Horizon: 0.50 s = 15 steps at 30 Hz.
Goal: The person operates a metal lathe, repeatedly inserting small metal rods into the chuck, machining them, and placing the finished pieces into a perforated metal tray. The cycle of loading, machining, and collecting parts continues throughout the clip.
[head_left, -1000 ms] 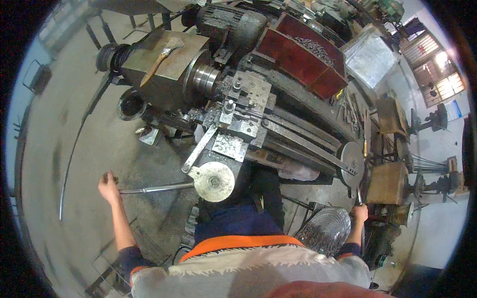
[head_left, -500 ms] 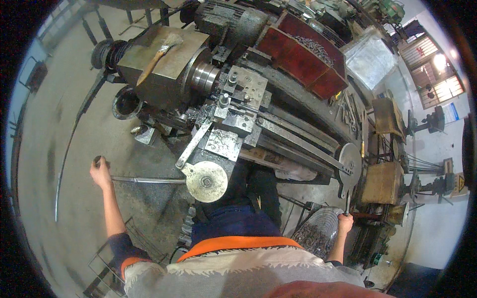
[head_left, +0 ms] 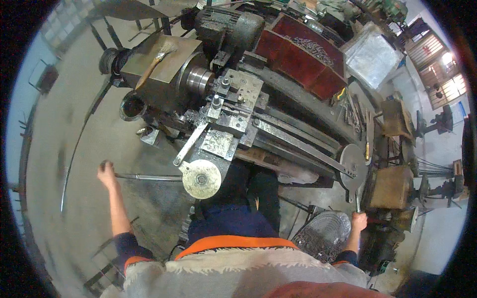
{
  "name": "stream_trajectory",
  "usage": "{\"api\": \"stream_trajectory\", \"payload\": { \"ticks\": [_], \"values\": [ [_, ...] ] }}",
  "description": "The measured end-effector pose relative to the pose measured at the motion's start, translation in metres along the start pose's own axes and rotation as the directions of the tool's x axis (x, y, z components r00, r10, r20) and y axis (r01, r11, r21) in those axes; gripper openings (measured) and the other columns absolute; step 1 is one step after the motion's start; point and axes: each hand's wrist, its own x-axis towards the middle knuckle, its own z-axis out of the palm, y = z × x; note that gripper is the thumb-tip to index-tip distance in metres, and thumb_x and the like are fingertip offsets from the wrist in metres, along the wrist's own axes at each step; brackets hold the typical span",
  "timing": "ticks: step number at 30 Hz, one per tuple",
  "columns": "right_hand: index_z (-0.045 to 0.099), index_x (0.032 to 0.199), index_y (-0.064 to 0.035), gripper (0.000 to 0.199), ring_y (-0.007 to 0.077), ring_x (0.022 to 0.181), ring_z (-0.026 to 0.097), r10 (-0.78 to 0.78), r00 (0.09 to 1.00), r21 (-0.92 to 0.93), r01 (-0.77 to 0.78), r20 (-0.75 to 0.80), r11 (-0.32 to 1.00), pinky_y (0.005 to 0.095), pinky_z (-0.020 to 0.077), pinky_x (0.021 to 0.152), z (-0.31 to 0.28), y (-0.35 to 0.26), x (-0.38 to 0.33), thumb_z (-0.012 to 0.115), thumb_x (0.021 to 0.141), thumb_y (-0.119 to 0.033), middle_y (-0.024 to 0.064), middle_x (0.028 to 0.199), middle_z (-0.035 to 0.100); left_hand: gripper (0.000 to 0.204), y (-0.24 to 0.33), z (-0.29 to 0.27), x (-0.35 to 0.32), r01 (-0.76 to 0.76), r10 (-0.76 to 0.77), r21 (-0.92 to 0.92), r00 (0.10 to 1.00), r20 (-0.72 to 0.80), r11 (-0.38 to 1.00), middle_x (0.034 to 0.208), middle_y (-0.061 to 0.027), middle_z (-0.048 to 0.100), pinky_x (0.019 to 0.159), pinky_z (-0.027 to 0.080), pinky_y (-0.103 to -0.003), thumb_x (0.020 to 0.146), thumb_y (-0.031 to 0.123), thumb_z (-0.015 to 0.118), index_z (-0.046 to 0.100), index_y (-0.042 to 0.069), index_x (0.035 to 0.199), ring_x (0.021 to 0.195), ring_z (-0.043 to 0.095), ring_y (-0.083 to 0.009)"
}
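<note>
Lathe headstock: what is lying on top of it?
On the flat top of the headstock lies a brush with a wooden handle, set diagonally, its bristles toward the far edge. Nothing else shows there; the surface under the brush is covered.

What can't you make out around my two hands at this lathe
Head view:
- Left hand: grips the end of a long metal rod; the tip is hidden by the fingers.
- Right hand: holds a small handle, too small to identify.
- Wire basket: contents are an indistinct dark mass.
</note>
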Motion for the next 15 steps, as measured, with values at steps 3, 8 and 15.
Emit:
{"api": "stream_trajectory", "payload": {
  "ticks": [3, 8, 15],
  "values": [
    [0.058, 0.082, 0.0006, 0.040, 0.0378, 0.083, 0.058, -0.047, 0.999, 0.024, 0.047, 0.027, 0.999, 0.0462, 0.0453, 0.074, 0.015, 0.012, 0.027, 0.054, 0.068, -0.037, 0.0208, 0.086, 0.061, 0.031, 0.042, 0.028, -0.004, -0.026, 0.022, 0.356, 1.000, 0.014, 0.934, 0.093, -0.0126, 0.065, 0.079, 0.045, -0.033, 0.075, 0.019, 0.058, 0.062, 0.001, 0.099, 0.086, 0.061, -0.0234],
    [0.059, 0.083, 0.0026, 0.043, 0.0408, 0.082, 0.058, -0.091, 0.994, 0.063, 0.087, 0.060, 0.994, 0.0476, 0.0460, 0.073, 0.022, 0.019, 0.040, 0.052, 0.069, -0.037, 0.0245, 0.084, 0.061, 0.036, 0.040, 0.118, 0.050, -0.225, 0.175, 0.247, 0.962, 0.210, 0.942, 0.094, -0.0120, 0.064, 0.080, 0.044, -0.034, 0.072, 0.027, 0.061, 0.062, 0.005, 0.100, 0.088, 0.061, -0.0262],
    [0.060, 0.084, 0.0027, 0.040, 0.0407, 0.088, 0.058, 0.090, 0.987, 0.030, -0.095, 0.134, 0.995, 0.0454, 0.0458, 0.079, -0.016, -0.023, -0.036, 0.052, 0.069, -0.034, 0.0261, 0.089, 0.060, 0.036, 0.079, 0.174, 0.048, -0.326, 0.229, 0.269, 0.914, 0.335, 0.906, 0.091, -0.0111, 0.065, 0.080, 0.044, -0.034, 0.068, 0.027, 0.062, 0.063, 0.005, 0.097, 0.086, 0.061, -0.0270]
  ]
}}
